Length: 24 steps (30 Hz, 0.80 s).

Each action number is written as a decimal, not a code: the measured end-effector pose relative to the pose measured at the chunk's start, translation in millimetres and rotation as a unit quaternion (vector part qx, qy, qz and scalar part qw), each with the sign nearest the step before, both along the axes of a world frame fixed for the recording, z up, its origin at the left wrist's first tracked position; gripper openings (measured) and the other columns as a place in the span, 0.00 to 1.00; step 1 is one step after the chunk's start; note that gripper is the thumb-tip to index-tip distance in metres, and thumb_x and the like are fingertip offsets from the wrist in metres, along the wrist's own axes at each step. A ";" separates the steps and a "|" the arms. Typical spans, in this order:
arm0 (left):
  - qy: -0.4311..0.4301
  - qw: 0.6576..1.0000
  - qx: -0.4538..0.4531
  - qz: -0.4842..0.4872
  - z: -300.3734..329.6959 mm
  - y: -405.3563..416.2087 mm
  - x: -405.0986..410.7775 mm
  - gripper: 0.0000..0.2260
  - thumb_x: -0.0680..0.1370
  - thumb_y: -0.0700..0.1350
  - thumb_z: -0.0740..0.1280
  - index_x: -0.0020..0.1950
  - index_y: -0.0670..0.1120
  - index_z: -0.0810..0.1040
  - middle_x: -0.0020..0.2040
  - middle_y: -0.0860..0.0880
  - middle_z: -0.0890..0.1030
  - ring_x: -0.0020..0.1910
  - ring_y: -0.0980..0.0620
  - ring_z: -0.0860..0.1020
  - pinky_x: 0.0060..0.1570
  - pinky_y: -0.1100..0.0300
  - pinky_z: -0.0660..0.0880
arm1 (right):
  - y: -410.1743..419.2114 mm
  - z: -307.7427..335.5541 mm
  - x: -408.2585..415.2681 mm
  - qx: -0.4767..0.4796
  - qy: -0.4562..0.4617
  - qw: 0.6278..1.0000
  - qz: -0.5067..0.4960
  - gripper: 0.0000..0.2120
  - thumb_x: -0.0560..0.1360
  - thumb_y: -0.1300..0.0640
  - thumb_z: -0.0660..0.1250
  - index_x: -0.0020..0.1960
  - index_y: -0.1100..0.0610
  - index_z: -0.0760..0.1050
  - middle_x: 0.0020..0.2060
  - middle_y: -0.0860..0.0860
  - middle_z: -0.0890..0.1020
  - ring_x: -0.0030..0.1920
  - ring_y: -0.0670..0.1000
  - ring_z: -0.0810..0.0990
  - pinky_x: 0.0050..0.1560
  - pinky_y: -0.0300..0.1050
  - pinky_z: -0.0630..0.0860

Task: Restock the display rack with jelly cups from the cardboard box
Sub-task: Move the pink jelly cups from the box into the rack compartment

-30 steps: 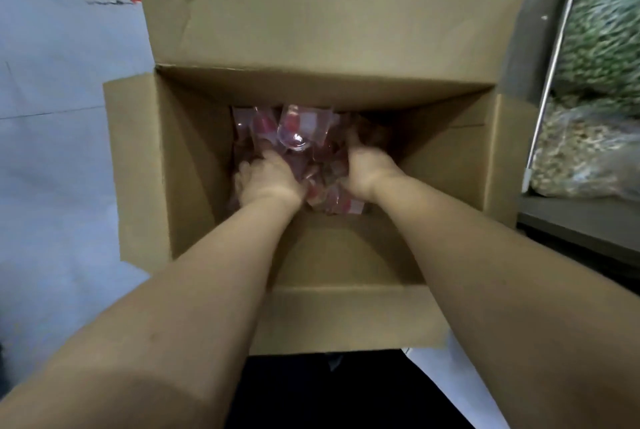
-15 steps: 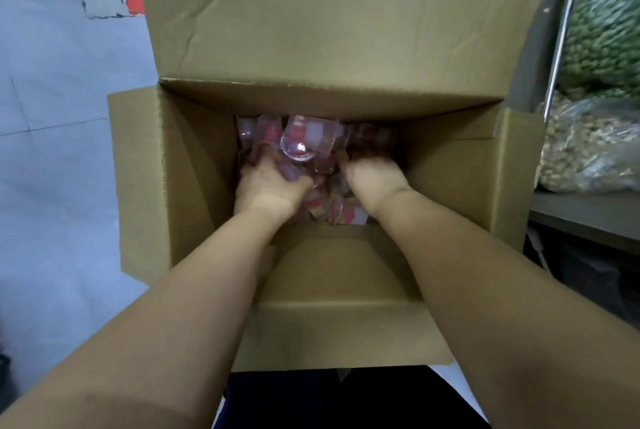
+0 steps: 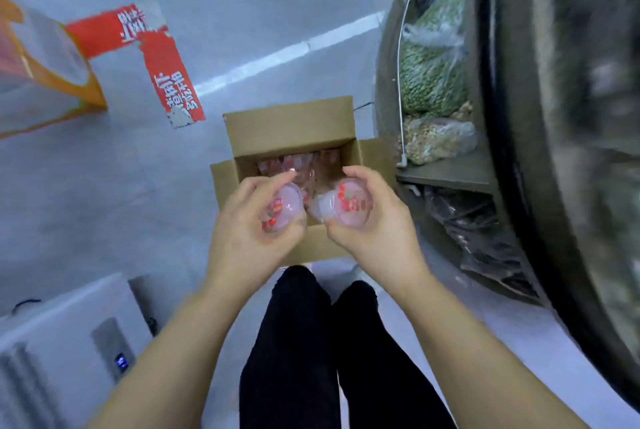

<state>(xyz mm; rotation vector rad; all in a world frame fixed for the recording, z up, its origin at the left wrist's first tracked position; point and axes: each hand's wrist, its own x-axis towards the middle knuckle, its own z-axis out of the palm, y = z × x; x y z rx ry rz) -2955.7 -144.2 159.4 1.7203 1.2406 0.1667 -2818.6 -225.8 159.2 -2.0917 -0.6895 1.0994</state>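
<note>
Both hands are up out of the cardboard box (image 3: 291,130) now, lifted above its near edge. Left hand (image 3: 249,234) grips a jelly cup (image 3: 282,212); right hand (image 3: 374,231) grips another cup (image 3: 343,206), w/ the two cups just beside each other. More cups (image 3: 294,165) lie inside the box. Display rack (image 3: 450,165) w/ bagged goods stands right of the box.

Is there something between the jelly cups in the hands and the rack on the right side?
Nothing visible blocks it. The left hand and right hand each hold jelly cups above the cardboard box; the rack stands open beside them.
</note>
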 end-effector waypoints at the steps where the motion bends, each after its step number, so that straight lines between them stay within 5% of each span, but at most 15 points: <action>1: -0.006 1.000 0.020 -0.022 36.3 1.9 6.1 0.24 0.65 0.54 0.62 0.61 0.55 0.75 0.50 0.62 0.74 0.50 0.61 0.75 0.53 0.60 0.74 | -2.0 38.9 5.4 0.023 0.001 1.000 0.001 0.29 0.62 0.65 0.75 0.60 0.53 0.72 0.50 0.44 0.79 0.49 0.39 0.76 0.49 0.21 0.66; 5: -0.052 0.990 0.092 -0.098 162.6 -5.7 38.6 0.19 0.62 0.58 0.66 0.52 0.61 0.71 0.47 0.62 0.75 0.50 0.55 0.77 0.53 0.59 0.73 | -24.7 169.3 34.8 0.080 -0.021 0.996 -0.027 0.28 0.63 0.64 0.77 0.59 0.51 0.72 0.45 0.36 0.77 0.45 0.34 0.77 0.48 0.24 0.70; 9: -0.129 0.971 0.119 -0.162 237.7 -25.5 73.1 0.21 0.61 0.58 0.71 0.51 0.62 0.68 0.46 0.64 0.75 0.48 0.69 0.74 0.48 0.75 0.68 | -67.9 260.1 61.1 0.129 -0.063 0.987 -0.067 0.27 0.62 0.58 0.78 0.56 0.44 0.71 0.45 0.35 0.78 0.46 0.34 0.77 0.46 0.25 0.70; 11: -0.176 0.952 0.140 -0.208 271.9 -43.1 99.2 0.22 0.63 0.57 0.72 0.54 0.58 0.69 0.49 0.64 0.74 0.49 0.70 0.73 0.49 0.76 0.68 | -97.5 298.7 74.9 0.154 -0.098 0.979 -0.094 0.28 0.62 0.55 0.76 0.58 0.43 0.71 0.48 0.36 0.79 0.46 0.34 0.77 0.48 0.25 0.70; 17: -0.279 0.898 0.153 -0.304 338.9 -113.2 188.0 0.25 0.64 0.56 0.73 0.58 0.59 0.68 0.54 0.63 0.74 0.55 0.67 0.72 0.55 0.73 0.67 | -194.5 366.8 117.6 0.228 -0.070 0.948 -0.210 0.27 0.64 0.60 0.73 0.57 0.37 0.74 0.54 0.41 0.81 0.53 0.40 0.80 0.52 0.35 0.74; 22: -0.315 0.878 0.132 -0.336 367.9 -166.0 245.4 0.29 0.62 0.54 0.76 0.59 0.56 0.69 0.55 0.67 0.72 0.56 0.72 0.70 0.58 0.74 0.66 | -245.0 394.4 150.2 0.259 -0.003 0.920 -0.293 0.25 0.65 0.61 0.71 0.58 0.40 0.75 0.56 0.41 0.80 0.40 0.48 0.78 0.42 0.43 0.73; 23: -0.319 0.876 0.127 -0.339 372.8 -172.2 255.1 0.28 0.62 0.54 0.76 0.59 0.57 0.69 0.56 0.66 0.73 0.57 0.70 0.71 0.58 0.72 0.67 | -249.1 399.2 156.8 0.262 -0.005 0.914 -0.311 0.25 0.64 0.59 0.74 0.58 0.42 0.75 0.55 0.43 0.81 0.38 0.42 0.67 0.41 0.40 0.72; 24: -0.322 0.875 0.119 -0.341 377.5 -176.0 264.7 0.28 0.62 0.56 0.75 0.58 0.60 0.68 0.56 0.65 0.74 0.58 0.67 0.72 0.58 0.70 0.68 | -251.3 404.3 163.8 0.267 -0.014 0.907 -0.327 0.25 0.63 0.57 0.77 0.57 0.43 0.76 0.53 0.42 0.81 0.57 0.51 0.75 0.42 0.35 0.71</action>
